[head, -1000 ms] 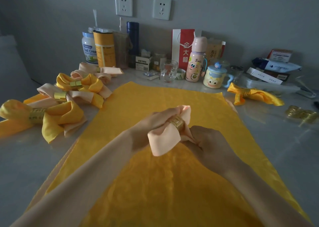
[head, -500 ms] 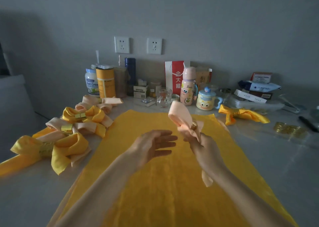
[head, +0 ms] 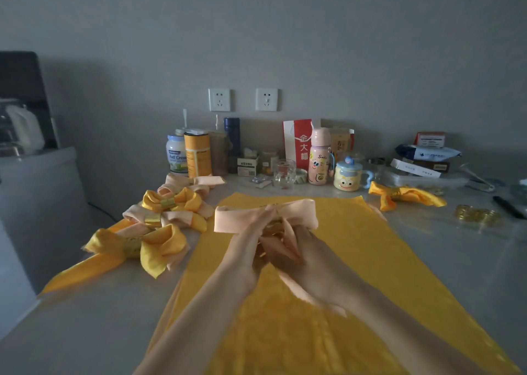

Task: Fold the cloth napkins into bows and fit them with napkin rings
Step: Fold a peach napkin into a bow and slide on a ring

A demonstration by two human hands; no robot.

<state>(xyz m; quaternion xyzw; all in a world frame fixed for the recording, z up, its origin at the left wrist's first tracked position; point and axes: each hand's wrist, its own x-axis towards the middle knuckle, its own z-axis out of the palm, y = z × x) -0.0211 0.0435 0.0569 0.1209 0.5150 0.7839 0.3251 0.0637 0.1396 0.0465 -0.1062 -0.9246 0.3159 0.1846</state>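
Both my hands hold a peach napkin bow [head: 228, 220] up over a flat yellow cloth [head: 370, 260]. My left hand [head: 251, 232] grips the bow's middle from the left. My right hand [head: 299, 249] grips it from below right, and the peach tails hang past that wrist. The gold ring around the bow's middle is mostly hidden by my fingers. Several finished yellow and peach bows [head: 168, 203] with gold rings lie at the left. One yellow bow [head: 405, 196] lies at the right. Loose gold napkin rings [head: 476, 215] sit far right.
Jars, a yellow canister [head: 197, 155], a pink bottle [head: 319, 160], a glass [head: 283, 173], a cartoon mug [head: 348, 175] and boxes crowd the back edge by the wall. A black pen [head: 509, 207] lies far right. The table's left edge drops off beside the bows.
My left hand, open half a second ago, now grips the bow again. The bow has turned from upright to level in front of me. The camera has tilted further up.
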